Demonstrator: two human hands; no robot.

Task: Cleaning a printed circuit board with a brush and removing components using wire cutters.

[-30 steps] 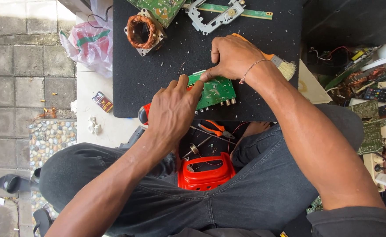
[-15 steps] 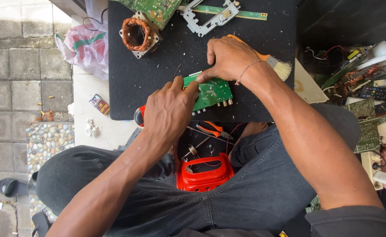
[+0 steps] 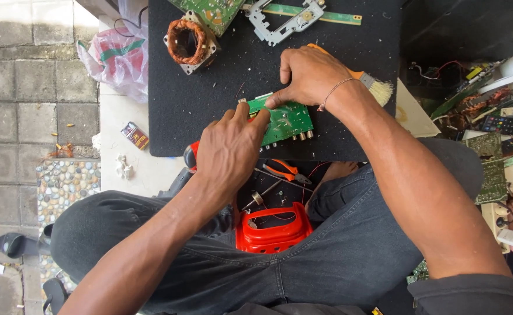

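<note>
The small green circuit board (image 3: 285,121) lies flat on the black mat (image 3: 210,99) in front of me, close to the mat's near edge. It is a long rectangle, turned a little so its right end sits nearer to me. A row of small metal sockets sticks out along its near edge. The top is speckled with pale solder spots. My left hand (image 3: 228,153) covers its left end and my right hand (image 3: 312,74) presses on its far left corner, so that end is hidden; there may be a connector there
</note>
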